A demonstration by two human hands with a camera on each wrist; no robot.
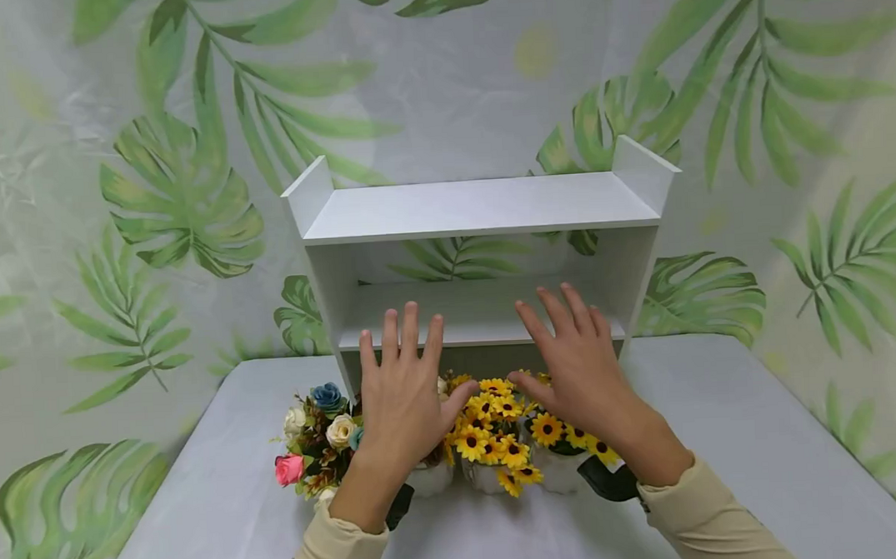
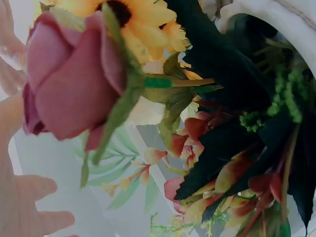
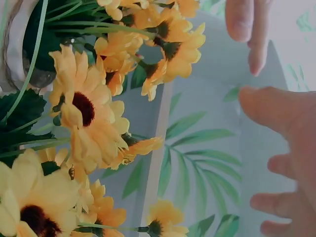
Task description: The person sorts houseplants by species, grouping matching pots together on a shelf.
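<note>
My left hand [image 1: 401,402] is held palm down with straight, spread fingers above the potted flowers, holding nothing. To its right my right hand [image 1: 583,378] is spread the same way, also holding nothing. Beside and below the left hand is a bunch of mixed artificial roses [image 1: 340,432] in cream, blue and pink. Yellow sunflower-like blooms [image 1: 492,428] fill the space between and under both hands. A pink rose [image 2: 74,79] looms close in the left wrist view. In the right wrist view, yellow flowers [image 3: 84,108] stand beside the spread fingers. White pots [image 1: 563,472] are partly hidden beneath the blooms.
A white two-tier shelf [image 1: 482,207] with raised side panels stands behind the flowers. The table has a white cover [image 1: 695,435]. A leaf-patterned cloth [image 1: 439,80] hangs behind everything. Dark devices [image 1: 609,479] are strapped at the wrists.
</note>
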